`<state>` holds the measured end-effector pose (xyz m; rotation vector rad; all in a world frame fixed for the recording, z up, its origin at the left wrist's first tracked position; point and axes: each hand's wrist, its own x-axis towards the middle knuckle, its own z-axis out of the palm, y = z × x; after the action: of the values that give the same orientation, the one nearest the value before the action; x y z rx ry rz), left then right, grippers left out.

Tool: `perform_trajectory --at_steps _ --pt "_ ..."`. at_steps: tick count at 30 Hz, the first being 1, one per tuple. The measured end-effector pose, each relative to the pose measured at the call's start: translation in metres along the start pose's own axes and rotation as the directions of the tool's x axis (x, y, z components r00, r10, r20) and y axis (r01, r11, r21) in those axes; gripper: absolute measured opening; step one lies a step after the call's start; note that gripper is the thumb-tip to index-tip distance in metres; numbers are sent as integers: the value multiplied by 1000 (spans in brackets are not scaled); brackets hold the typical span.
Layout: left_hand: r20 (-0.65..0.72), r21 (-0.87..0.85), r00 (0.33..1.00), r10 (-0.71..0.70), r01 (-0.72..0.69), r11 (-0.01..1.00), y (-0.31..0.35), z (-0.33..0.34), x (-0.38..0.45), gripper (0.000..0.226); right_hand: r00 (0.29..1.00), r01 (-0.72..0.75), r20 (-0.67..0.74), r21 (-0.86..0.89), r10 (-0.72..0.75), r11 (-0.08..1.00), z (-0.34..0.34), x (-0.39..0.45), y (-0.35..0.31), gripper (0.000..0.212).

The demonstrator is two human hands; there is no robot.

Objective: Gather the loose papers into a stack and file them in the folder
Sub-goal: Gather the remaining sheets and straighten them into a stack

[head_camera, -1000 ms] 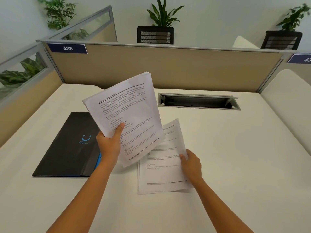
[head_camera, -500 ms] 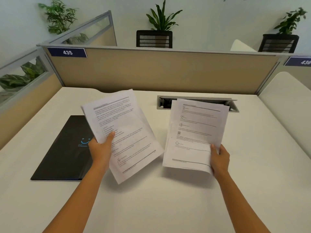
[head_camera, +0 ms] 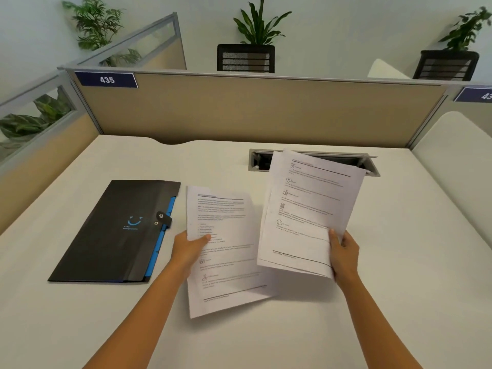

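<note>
Papers in both of your hands, held above a white desk (head_camera: 346, 328). Your left hand (head_camera: 186, 249) pinches the left edge of one sheaf of printed pages (head_camera: 226, 249), thumb on top across the text and the other fingers hidden beneath; the sheaf hangs low over the desk, and whether its lower corner touches the surface cannot be told. Your right hand (head_camera: 344, 253) grips a second sheaf (head_camera: 306, 214) at its lower right edge, thumb on the printed face and the fingers curled round the edge behind it. At least two sheets show in this sheaf, their edges slightly offset. It is tilted up toward you, and its left edge overlaps the right edge of the left-hand sheaf, lying in front of it. Its top edge covers part of the grey cable tray (head_camera: 259, 162) recessed in the desk.

The folder (head_camera: 114, 233) lies flat on the desk to the left of your left hand, near but apart from it. It is black, closed, with a blue smile mark on the cover, a snap tab (head_camera: 163, 219) at its right edge and blue dividers showing along that edge.

Beyond the desk stands a tan partition (head_camera: 253, 110) bearing a blue plate numbered 435 (head_camera: 106, 79). Three potted plants show behind it; the middle plant (head_camera: 255, 25) stands in a black slatted planter.
</note>
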<state>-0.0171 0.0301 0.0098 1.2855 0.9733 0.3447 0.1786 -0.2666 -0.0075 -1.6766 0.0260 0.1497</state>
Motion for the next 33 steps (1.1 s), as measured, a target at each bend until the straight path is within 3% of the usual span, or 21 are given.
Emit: perform_trajectory --at_steps 5,15,22,25,28,33 --pt "92 11 992 -88 87 996 -11 16 0 27 991 9 132 -150 11 989 10 -7 8 20" --pt "37 47 983 -177 175 983 -18 31 3 9 941 173 337 -431 -20 886 36 -29 15 14" --pt "75 26 987 -141 139 990 -22 34 2 32 935 194 353 -545 14 816 53 -38 14 66" --pt "68 23 989 -132 130 991 -25 36 4 38 920 264 389 -686 35 678 62 -40 16 77" --pt "60 52 989 -135 132 990 -27 36 6 29 902 341 430 -754 30 561 69 -42 23 83" --pt "55 80 994 -94 89 993 -26 38 4 30 875 386 482 -744 37 546 71 -44 31 92"
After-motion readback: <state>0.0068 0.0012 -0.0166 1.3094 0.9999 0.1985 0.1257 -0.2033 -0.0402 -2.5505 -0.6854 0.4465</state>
